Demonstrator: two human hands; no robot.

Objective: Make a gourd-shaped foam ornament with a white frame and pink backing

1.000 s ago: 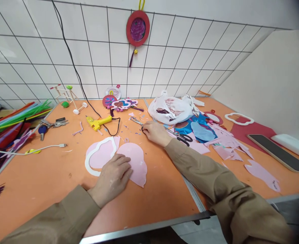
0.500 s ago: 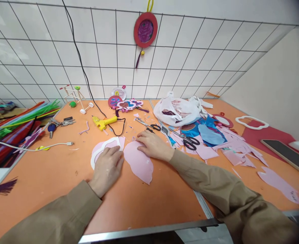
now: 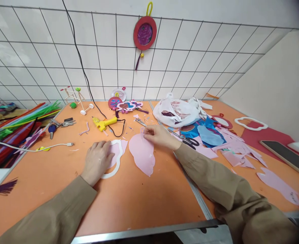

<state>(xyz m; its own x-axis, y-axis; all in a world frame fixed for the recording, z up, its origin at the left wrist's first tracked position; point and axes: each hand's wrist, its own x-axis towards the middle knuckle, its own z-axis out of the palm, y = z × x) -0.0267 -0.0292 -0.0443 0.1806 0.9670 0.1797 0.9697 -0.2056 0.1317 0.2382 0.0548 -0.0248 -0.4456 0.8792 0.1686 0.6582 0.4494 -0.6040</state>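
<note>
At the middle of the table, my right hand pinches the upper right edge of a pink paper cutout with a wavy outline. A small pink loop stands at the top of that cutout. On the left, my left hand has its fingers curled over the side of a white wavy-edged frame. A second piece of pink paper lies against this frame, partly under my fingers. The left side of the frame is hidden by my hand.
A yellow glue gun with a black cord lies beyond my left hand. Black-handled scissors, blue fabric and pink scraps spread on the right, before a white plastic bag. A phone lies far right.
My right hand has gone from lying on the pink cutout to pinching its edge, lifting it slightly. My left hand has shifted left, and the white frame has turned, showing its right side.
</note>
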